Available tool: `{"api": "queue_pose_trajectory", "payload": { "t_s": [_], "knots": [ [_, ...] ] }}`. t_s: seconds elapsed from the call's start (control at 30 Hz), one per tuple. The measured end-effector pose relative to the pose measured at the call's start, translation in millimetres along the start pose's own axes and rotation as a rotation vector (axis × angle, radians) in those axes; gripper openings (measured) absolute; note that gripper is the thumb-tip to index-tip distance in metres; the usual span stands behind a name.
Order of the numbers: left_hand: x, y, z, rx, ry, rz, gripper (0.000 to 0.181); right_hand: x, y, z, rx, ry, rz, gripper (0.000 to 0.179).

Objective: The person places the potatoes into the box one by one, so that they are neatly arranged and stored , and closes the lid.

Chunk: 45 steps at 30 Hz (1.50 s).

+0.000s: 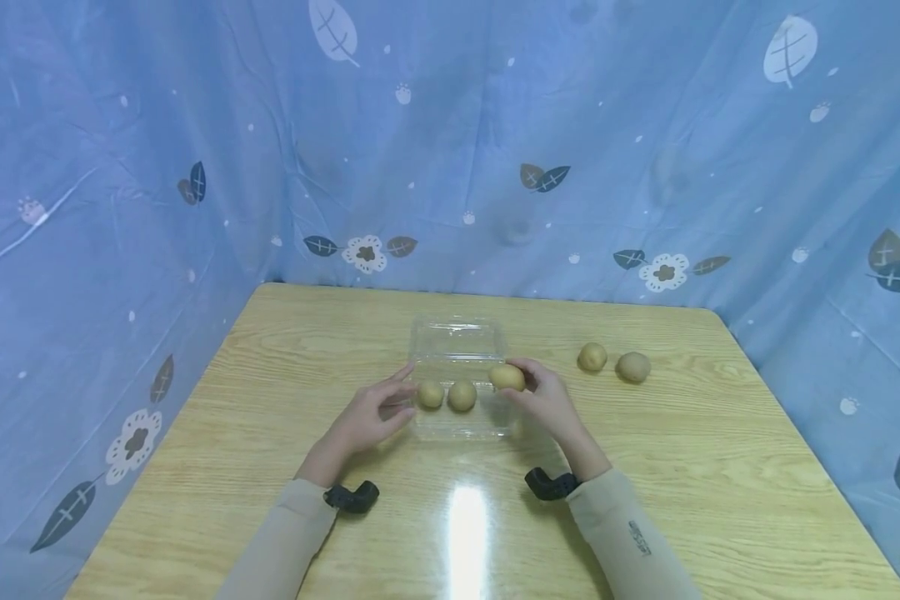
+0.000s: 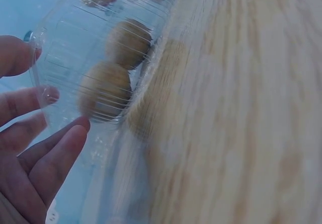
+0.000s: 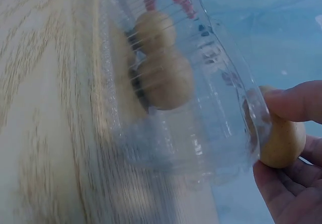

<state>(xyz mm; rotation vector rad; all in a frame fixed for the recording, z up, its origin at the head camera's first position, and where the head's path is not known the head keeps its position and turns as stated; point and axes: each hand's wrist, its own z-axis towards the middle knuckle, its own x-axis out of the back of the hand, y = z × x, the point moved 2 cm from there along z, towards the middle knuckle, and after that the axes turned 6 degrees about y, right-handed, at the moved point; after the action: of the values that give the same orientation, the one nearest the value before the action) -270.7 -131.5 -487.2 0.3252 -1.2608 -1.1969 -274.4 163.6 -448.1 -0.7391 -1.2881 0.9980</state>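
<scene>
A clear plastic box [image 1: 457,432] stands on the table with its lid [image 1: 456,337] tipped back. Inside its front half sit two tan potatoes, the left one [image 1: 430,394] beside the right one [image 1: 462,396]. My right hand [image 1: 551,404] pinches a third potato [image 1: 507,377] between thumb and fingers at the box's right end; in the right wrist view this potato [image 3: 283,141] is partly behind the plastic wall. At the opposite end, my left hand [image 1: 371,414] touches the box, its fingers [image 2: 60,158] spread and loosely bent along the clear side.
Two more potatoes lie right of the box, a yellowish one [image 1: 592,357] and a browner one [image 1: 633,367]. Blue patterned curtains [image 1: 450,150] border the wooden table [image 1: 285,350] at the back and sides. Each wrist wears a black camera mount.
</scene>
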Motion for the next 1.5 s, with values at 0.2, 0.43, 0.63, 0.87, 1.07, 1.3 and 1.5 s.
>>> {"api": "queue_pose_trajectory", "payload": {
  "t_s": [0.2,0.43,0.63,0.87,1.07,1.3,1.5],
  "knots": [
    [0.4,1.2,0.3,0.003,-0.001,0.016,0.039,-6.6,-3.2,4.7,0.017,0.008,-0.05,0.052],
    [0.7,2.4,-0.3,-0.005,0.001,0.026,0.041,-11.5,-6.8,7.5,0.047,0.015,-0.088,0.051],
    [1.0,3.6,-0.4,-0.015,0.003,0.013,0.042,-14.7,-10.0,8.2,0.067,0.027,-0.135,0.052],
    [1.5,5.5,-0.1,-0.013,0.0,0.01,0.043,-19.9,-9.8,8.8,0.067,0.042,-0.236,0.051],
    [1.5,5.1,-0.2,0.012,-0.007,0.017,0.042,-23.3,-13.3,9.2,0.09,0.045,-0.337,0.053],
    [1.2,5.7,-0.4,0.001,-0.005,0.01,0.042,-27.8,-14.9,10.7,0.103,0.032,-0.39,0.054],
    [1.9,6.0,0.0,0.007,-0.008,0.009,0.044,-28.5,-15.5,13.1,0.112,0.018,-0.396,0.053]
  ]
}}
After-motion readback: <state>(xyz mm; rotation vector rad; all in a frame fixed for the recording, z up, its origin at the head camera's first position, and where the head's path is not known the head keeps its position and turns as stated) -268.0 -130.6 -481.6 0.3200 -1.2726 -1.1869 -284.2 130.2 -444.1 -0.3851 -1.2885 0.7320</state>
